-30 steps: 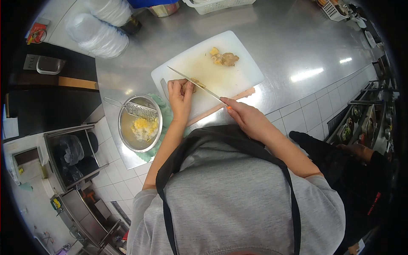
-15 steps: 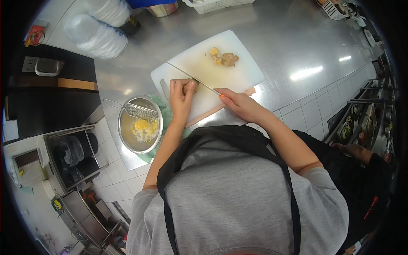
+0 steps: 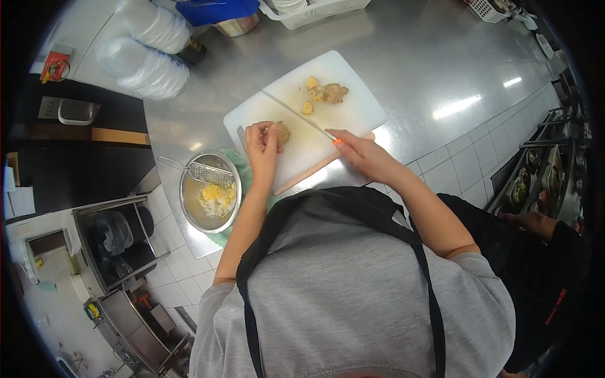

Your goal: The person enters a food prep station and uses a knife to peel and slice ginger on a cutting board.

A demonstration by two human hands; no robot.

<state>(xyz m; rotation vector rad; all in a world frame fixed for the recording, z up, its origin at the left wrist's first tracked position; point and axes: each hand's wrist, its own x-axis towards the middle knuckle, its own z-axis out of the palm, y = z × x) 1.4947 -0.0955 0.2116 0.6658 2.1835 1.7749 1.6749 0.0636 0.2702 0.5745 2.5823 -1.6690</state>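
Note:
My left hand (image 3: 262, 140) is closed round a piece of ginger (image 3: 283, 133) on the white cutting board (image 3: 353, 120). In my right hand (image 3: 360, 153) is a knife (image 3: 299, 114), gripped by its orange-marked handle, its blade pointing up and left over the board, apart from the ginger. More ginger (image 3: 334, 93) lies on the far part of the board, with a small cut chunk (image 3: 307, 108) just in front of it. Left of my left arm stands a metal bowl (image 3: 187, 205) holding yellow and white grated or chopped food (image 3: 217, 200) and a flat grater (image 3: 213, 174).
A green cloth (image 3: 242, 170) lies under the bowl, and a pinkish strip (image 3: 309, 173) runs along the board's near edge. Wrapped stacks of plastic containers (image 3: 148, 69) and a white basket (image 3: 315, 12) stand farther back. A co-worker's hand (image 3: 535, 223) is at the right.
The knife has moved off the ginger in my left hand, toward the right. A cut chunk now lies near the other ginger. The whole view has shifted slightly.

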